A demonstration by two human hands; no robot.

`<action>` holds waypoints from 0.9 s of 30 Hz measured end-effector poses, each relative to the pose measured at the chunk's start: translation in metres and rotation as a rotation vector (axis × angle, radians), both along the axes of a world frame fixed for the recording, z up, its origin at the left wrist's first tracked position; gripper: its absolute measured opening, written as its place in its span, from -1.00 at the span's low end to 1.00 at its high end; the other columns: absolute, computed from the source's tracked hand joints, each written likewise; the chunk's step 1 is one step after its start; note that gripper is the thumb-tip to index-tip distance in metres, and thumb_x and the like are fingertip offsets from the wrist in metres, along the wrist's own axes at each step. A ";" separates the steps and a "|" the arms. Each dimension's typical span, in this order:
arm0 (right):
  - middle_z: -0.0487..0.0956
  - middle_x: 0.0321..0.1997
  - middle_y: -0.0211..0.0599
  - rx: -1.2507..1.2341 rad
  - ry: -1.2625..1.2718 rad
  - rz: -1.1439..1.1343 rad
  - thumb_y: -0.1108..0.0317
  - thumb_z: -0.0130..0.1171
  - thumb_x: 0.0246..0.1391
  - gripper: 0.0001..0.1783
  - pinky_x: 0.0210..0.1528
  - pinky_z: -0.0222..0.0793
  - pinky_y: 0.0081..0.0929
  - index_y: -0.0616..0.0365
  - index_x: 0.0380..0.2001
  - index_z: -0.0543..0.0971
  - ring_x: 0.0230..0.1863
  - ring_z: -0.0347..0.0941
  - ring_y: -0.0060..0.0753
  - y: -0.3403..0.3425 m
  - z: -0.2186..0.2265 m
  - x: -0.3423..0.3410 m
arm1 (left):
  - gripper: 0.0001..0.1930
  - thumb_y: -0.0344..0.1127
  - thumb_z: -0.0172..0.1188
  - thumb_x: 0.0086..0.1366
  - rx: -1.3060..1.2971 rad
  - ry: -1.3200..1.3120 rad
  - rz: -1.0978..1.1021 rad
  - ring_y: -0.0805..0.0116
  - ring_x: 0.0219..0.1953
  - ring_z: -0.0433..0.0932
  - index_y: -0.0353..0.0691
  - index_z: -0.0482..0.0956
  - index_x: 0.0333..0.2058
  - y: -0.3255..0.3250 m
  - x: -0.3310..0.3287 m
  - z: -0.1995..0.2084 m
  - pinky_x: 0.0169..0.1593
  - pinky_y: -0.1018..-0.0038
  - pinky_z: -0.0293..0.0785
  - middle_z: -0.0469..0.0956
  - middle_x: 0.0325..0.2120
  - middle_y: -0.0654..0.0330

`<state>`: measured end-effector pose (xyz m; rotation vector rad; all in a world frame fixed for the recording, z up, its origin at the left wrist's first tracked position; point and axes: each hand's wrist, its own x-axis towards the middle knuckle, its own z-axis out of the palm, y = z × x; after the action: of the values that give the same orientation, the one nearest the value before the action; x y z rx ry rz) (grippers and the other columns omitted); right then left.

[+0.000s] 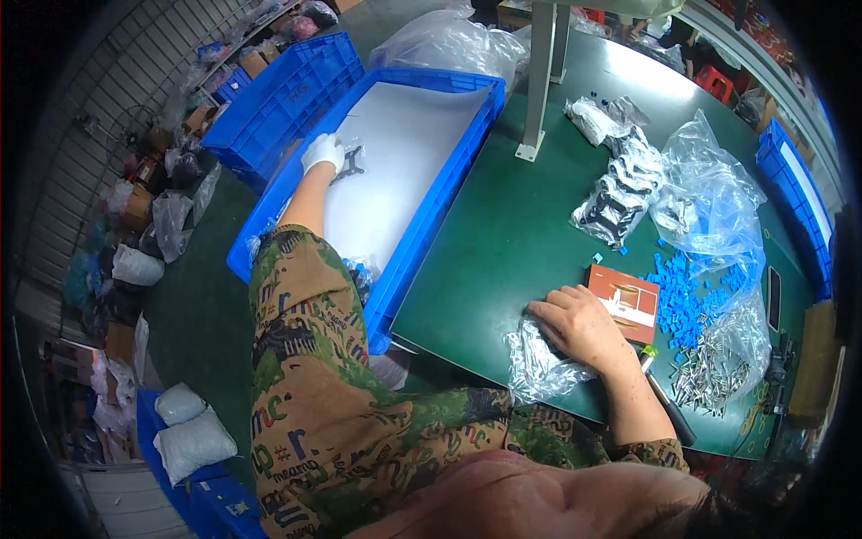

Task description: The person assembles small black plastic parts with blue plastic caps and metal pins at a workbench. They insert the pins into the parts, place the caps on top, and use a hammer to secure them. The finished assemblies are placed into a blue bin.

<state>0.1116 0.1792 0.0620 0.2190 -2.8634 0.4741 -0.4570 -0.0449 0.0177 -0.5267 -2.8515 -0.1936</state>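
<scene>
My left hand (322, 151), in a white glove, reaches far out into a large blue crate (420, 225) lined with a white sheet and rests on a small clear bag holding a dark metal part (349, 165). Whether the fingers grip the bag I cannot tell. My right hand (579, 325), bare, lies palm down on the green table (512, 225), its fingers on a clear plastic bag of small metal parts (539, 364). Just right of that hand stands a small red-brown box (626, 300).
Bagged dark metal parts (620, 193) and loose clear bags (709, 193) lie at the table's back. Several small blue plastic pieces (687, 301) and a heap of metal pins (714, 373) sit right. A grey post (541, 81) rises behind. More blue crates (283, 94) stand left.
</scene>
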 end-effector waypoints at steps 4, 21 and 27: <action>0.55 -0.35 -0.29 -0.026 -0.004 -0.004 0.35 0.24 0.06 -0.75 -0.11 0.40 -0.25 0.10 -0.16 0.64 -0.22 0.52 -0.20 0.002 -0.003 0.001 | -0.50 0.13 0.10 0.32 -0.084 -0.117 -0.023 0.06 0.18 0.50 0.03 0.57 0.13 0.020 0.009 0.003 0.23 0.18 0.42 0.54 0.14 0.12; 0.52 -0.39 -0.28 -0.058 0.243 -0.020 0.38 0.26 0.09 -0.81 -0.14 0.32 -0.29 0.10 -0.19 0.63 -0.28 0.48 -0.18 0.002 0.012 0.001 | -0.69 -0.21 0.20 0.36 1.032 0.020 -0.097 0.15 -0.11 0.60 -0.32 0.49 -0.07 -0.021 -0.010 0.026 0.05 0.28 0.46 0.63 -0.17 0.00; 0.65 -0.17 -0.14 -0.650 0.315 -0.190 0.33 0.22 0.23 -0.75 -0.01 0.47 -0.31 0.21 -0.08 0.61 -0.11 0.59 -0.16 -0.008 0.022 0.010 | -0.84 -0.31 0.13 0.44 1.293 -0.279 -0.425 0.50 -0.49 0.55 -0.25 0.44 -0.13 0.053 0.134 0.108 -0.60 0.54 0.51 0.56 -0.36 0.22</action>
<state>0.1214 0.1713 0.0836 -0.0875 -2.2546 1.1666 -0.3230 0.0083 0.1257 -0.7588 -2.0866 -2.0521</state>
